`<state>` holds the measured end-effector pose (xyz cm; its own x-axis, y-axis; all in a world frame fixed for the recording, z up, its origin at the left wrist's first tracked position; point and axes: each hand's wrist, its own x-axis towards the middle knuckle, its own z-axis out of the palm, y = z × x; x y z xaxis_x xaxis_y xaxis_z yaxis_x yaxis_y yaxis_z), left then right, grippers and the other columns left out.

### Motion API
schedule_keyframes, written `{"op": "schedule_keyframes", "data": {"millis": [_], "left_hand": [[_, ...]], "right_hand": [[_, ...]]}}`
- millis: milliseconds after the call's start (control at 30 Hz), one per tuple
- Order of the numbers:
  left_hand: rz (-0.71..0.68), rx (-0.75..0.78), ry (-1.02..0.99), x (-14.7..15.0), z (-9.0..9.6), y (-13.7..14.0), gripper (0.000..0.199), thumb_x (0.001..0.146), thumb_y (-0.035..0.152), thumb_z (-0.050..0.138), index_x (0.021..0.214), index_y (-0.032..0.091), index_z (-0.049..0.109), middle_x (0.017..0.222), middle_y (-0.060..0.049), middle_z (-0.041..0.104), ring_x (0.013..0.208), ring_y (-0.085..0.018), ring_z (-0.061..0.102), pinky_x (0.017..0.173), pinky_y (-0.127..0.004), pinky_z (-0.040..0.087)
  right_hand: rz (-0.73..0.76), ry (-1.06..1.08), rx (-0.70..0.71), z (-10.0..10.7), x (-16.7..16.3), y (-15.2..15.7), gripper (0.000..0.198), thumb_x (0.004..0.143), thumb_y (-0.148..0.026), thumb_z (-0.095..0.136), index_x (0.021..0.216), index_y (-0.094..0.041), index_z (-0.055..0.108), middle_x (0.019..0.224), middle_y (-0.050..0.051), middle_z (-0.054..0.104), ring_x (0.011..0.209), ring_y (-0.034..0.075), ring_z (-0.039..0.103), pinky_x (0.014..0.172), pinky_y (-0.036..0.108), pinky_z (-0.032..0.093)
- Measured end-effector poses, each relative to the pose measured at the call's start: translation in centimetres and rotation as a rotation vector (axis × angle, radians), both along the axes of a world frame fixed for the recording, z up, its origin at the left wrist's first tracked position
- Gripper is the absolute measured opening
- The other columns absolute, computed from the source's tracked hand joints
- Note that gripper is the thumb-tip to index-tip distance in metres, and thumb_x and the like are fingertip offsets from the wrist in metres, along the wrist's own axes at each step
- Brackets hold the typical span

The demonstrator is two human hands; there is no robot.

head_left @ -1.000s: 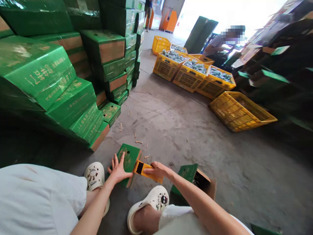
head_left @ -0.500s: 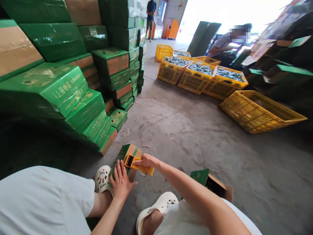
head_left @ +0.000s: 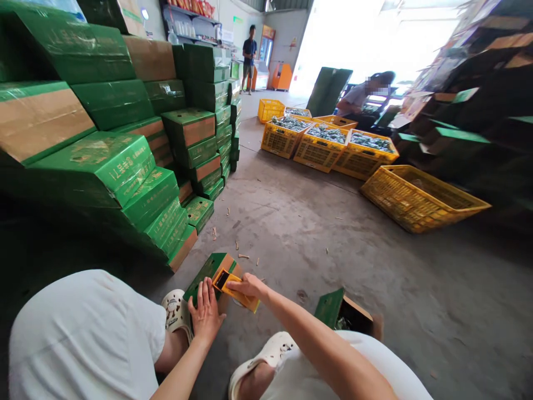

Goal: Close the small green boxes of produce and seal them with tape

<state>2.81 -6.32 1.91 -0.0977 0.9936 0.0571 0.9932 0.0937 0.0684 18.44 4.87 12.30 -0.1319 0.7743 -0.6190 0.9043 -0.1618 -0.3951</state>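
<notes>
A green and brown cardboard box [head_left: 207, 268] sits on the floor between my feet. My left hand [head_left: 205, 318] lies on it with the fingers stretched out, pressing near its edge. In my right hand [head_left: 250, 285] is a yellow tape dispenser [head_left: 245, 301] with a dark window, its front end against the box top close to my left fingertips. Part of the box is covered by my hands and the dispenser. A second green box [head_left: 330, 309], its side open, lies beyond my right knee with something dark and shiny inside.
Stacked green cartons [head_left: 95, 158] line the left side. Yellow crates [head_left: 320, 153] full of small wrapped pieces stand ahead, a tilted yellow crate [head_left: 420, 203] nearer. A seated person [head_left: 353, 100] is behind them; another person [head_left: 249, 58] stands farther back. Scraps dot the concrete floor [head_left: 283, 239].
The view has tilted up slightly and shifted, so more of the shelves at the back shows. My hands, the tape dispenser and the box keep nearly the same arrangement.
</notes>
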Motion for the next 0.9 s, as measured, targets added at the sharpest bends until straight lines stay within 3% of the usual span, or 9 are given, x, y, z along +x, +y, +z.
{"op": "schedule_keyframes", "data": {"millis": [133,300,367,567,667,900], "left_hand": [[0.055,0.011,0.066,-0.8,-0.5,0.9,0.126,0.07,0.045,0.085,0.168,0.019,0.012,0.173,-0.018,0.018,0.159,-0.04,0.011,0.12,-0.065,0.025],[0.094,0.046,-0.017,-2.0,-0.1,2.2,0.126,0.067,0.041,0.086,0.168,0.016,0.016,0.158,-0.023,0.042,0.139,-0.039,0.043,0.11,-0.055,0.038],[0.093,0.048,-0.069,-1.9,0.3,2.2,0.124,0.066,0.04,0.086,0.167,0.017,0.019,0.152,-0.022,0.046,0.13,-0.039,0.049,0.105,-0.052,0.041],[0.015,-0.016,-0.254,1.6,0.7,0.5,0.125,0.066,0.038,0.081,0.168,0.019,0.01,0.152,-0.02,0.047,0.132,-0.039,0.048,0.105,-0.052,0.04],[-0.015,-0.087,-0.318,3.1,0.5,-0.1,0.128,0.064,0.034,0.08,0.168,0.022,0.006,0.155,-0.02,0.045,0.136,-0.039,0.046,0.108,-0.054,0.038],[0.113,-0.209,-0.444,2.0,0.8,1.7,0.125,0.07,0.05,0.076,0.168,0.021,0.003,0.162,-0.023,0.036,0.138,-0.042,0.045,0.107,-0.059,0.04]], "right_hand": [[0.011,0.03,0.012,0.2,-1.3,0.1,0.054,0.09,-0.069,0.064,0.094,-0.018,0.081,0.091,0.006,0.077,0.08,0.019,0.072,0.055,0.021,0.041],[0.014,0.026,0.024,0.8,-2.8,0.7,0.057,0.087,-0.072,0.064,0.096,-0.018,0.079,0.097,0.008,0.078,0.084,0.021,0.073,0.056,0.022,0.042],[0.011,0.027,0.027,1.2,-2.5,0.6,0.059,0.087,-0.073,0.063,0.097,-0.017,0.078,0.098,0.009,0.077,0.085,0.021,0.072,0.057,0.022,0.041],[-0.023,0.049,0.016,3.1,1.5,-1.3,0.046,0.091,-0.064,0.066,0.096,-0.02,0.076,0.093,0.002,0.075,0.081,0.016,0.067,0.059,0.019,0.04],[-0.078,-0.011,0.009,3.8,4.0,-3.6,0.048,0.089,-0.065,0.067,0.089,-0.017,0.074,0.085,0.003,0.072,0.074,0.016,0.063,0.056,0.02,0.038],[-0.206,-0.082,-0.029,4.2,10.8,-10.0,0.054,0.084,-0.067,0.069,0.078,-0.014,0.068,0.074,0.003,0.063,0.068,0.014,0.054,0.052,0.022,0.03]]}}
